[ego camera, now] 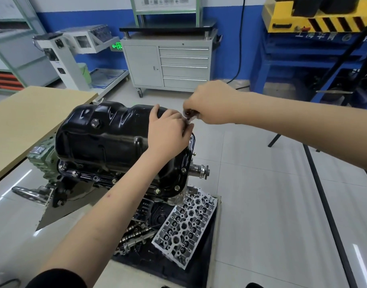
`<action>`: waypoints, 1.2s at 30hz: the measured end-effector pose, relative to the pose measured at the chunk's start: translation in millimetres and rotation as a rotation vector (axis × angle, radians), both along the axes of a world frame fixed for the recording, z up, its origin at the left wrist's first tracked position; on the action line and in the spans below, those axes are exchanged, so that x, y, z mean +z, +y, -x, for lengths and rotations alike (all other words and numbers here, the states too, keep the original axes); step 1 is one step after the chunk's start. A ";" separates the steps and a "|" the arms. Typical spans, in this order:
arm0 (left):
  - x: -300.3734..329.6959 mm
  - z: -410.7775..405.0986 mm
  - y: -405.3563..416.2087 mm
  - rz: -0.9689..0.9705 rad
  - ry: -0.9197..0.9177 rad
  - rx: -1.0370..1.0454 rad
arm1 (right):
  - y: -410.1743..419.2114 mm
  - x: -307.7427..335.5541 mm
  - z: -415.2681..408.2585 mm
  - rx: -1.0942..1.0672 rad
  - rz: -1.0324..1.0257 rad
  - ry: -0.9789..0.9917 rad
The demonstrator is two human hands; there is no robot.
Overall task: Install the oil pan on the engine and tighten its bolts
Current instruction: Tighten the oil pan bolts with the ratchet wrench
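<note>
Black glossy stamped-steel oil pan (107, 138) sat upside-down on top of the engine block (91, 179), its flange lined with small silver bolts (157, 191) along the near edge and round the corner at 4 o'clock. The engine itself hung on a green stand (40, 161) with a chrome handwheel (29, 193) at 8 o'clock, and a bare shaft end (200, 171) stuck out at 3 o'clock.

The left hand (168, 135) lay flat on the pan's far right shoulder, fingers spread over the black metal and fingertips pinching the shank of a small silver socket tool (187, 116). The right hand (211, 102), reaching in from 2 o'clock, was clenched round the top of that same tool, just above the flange's far corner. Whether the socket was seated on a bolt could not be told, as the left fingers hid it.

Below, at 5 o'clock, a grey aluminium cylinder head (186, 225) rested tilted in a black tray (207, 256) on the tiled floor, beside camshafts (134, 233). A pale wooden worktop (30, 119) stood at 10 o'clock, and a grey drawer cabinet (170, 65) at 12 o'clock.
</note>
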State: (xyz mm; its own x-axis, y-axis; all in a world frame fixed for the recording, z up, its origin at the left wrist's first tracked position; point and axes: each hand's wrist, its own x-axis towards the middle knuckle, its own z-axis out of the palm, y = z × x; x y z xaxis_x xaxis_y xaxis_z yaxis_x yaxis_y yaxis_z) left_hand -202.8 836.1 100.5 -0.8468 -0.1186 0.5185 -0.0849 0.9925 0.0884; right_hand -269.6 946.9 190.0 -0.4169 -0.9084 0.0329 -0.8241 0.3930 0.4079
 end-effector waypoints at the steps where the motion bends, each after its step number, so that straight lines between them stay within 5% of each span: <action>1: -0.1 0.6 0.0 0.002 -0.012 0.012 | -0.8 1.1 -1.1 -0.078 0.034 -0.132; 4: -0.8 1.5 -0.5 0.014 -0.034 0.021 | 5.0 4.0 -6.5 -0.302 0.098 -0.738; 5: -0.9 1.5 -0.7 0.012 -0.024 0.011 | 6.3 3.0 -7.1 -0.313 0.092 -0.782; 10: 1.2 -0.9 -0.8 0.007 -0.007 -0.012 | 5.8 4.2 3.2 0.093 -0.124 0.045; 13: -0.5 -1.2 -0.7 0.023 0.017 -0.024 | 3.0 0.2 4.7 0.135 -0.113 0.145; 15: -0.8 -0.1 -0.2 0.042 -0.007 0.003 | 3.2 -2.0 0.7 0.034 0.016 -0.021; 18: -1.7 1.5 -2.0 0.059 -0.069 0.013 | 10.3 -2.0 -5.4 -0.241 0.140 -0.771; 19: -1.7 1.5 -2.6 0.066 -0.067 0.003 | 12.0 -3.8 -8.2 -0.280 0.174 -0.889; 20: -1.5 0.7 -2.4 0.063 -0.054 -0.007 | 12.6 -6.2 -8.2 -0.248 0.175 -0.859; 25: 0.9 -1.8 -0.5 0.035 -0.014 -0.012 | 12.0 -2.3 6.3 0.148 -0.076 0.025; 27: -0.4 -1.0 -0.4 0.028 -0.016 -0.018 | 10.2 -5.1 8.4 0.177 -0.122 0.142; 29: -0.3 0.0 -0.1 0.023 -0.007 -0.001 | 8.7 -7.9 1.6 0.076 0.031 -0.005; 33: -1.3 0.7 -1.1 0.053 -0.061 0.016 | 12.2 -5.8 -9.2 -0.271 0.208 -0.848; 34: -1.0 0.4 -1.4 0.055 -0.053 0.007 | 11.6 -6.0 -11.1 -0.291 0.191 -0.878; 36: 0.4 -0.4 -1.0 0.026 -0.020 -0.005 | 7.9 -2.8 -6.8 -0.164 0.081 -0.575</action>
State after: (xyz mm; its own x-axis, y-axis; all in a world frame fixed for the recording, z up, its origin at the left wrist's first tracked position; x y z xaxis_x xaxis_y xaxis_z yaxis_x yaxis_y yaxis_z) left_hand -202.5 835.0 100.9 -0.8578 -0.1006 0.5041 -0.0810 0.9949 0.0608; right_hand -262.8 954.8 187.3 -0.5231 -0.8345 -0.1731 -0.8294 0.5452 -0.1221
